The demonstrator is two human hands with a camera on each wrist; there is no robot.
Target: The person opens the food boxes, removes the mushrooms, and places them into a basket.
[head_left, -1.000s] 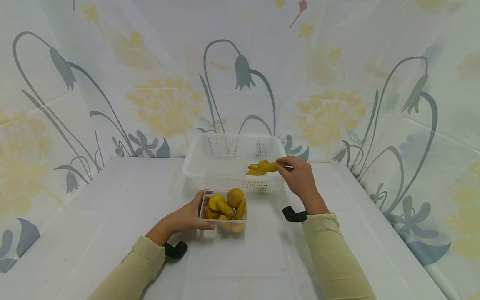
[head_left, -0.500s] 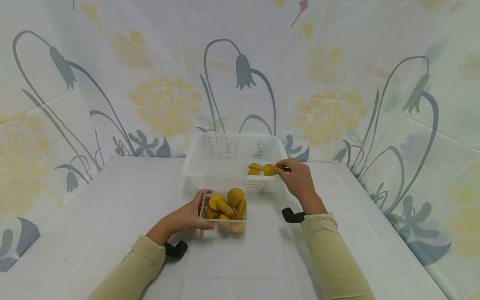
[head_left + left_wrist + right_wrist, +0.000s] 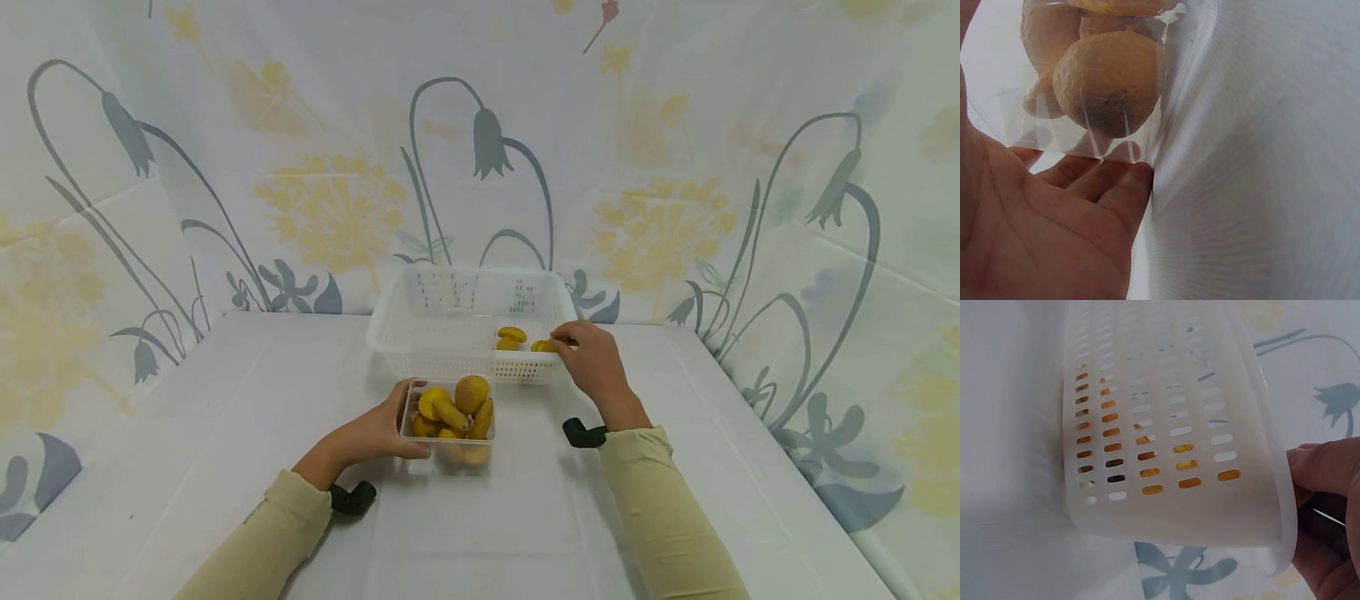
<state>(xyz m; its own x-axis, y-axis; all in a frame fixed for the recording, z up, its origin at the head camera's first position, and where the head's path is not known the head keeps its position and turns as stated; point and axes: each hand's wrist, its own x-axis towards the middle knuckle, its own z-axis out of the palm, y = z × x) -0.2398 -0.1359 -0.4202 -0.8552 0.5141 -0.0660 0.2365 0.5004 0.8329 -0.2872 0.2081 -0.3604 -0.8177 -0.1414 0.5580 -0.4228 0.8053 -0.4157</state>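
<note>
My left hand (image 3: 378, 429) grips the left side of a clear plastic box (image 3: 453, 442) on the white table. In the box lie several yellow pieces, among them a round one (image 3: 472, 394) and a mushroom-shaped one (image 3: 448, 413). In the left wrist view, the fingers of the left hand (image 3: 1054, 212) reach under the box end, close to a rough brownish round piece (image 3: 1110, 84). My right hand (image 3: 594, 354) pinches a yellow mushroom-shaped piece (image 3: 542, 346) low inside the white basket's right end. In the right wrist view, thumb and fingers (image 3: 1325, 465) stand at the basket rim, with the piece mostly hidden.
The white perforated plastic basket (image 3: 397, 333) stands at the back of the table, behind the box. Other yellow pieces (image 3: 512, 334) lie in its right part. A flower-patterned cloth (image 3: 337, 125) rises close behind it. The white tabletop (image 3: 225, 417) extends to both sides.
My right hand has lowered the mushroom-shaped piece into the basket's right end, moving slightly down; the piece now sits lower behind the front wall. The left hand and the box have stayed put.
</note>
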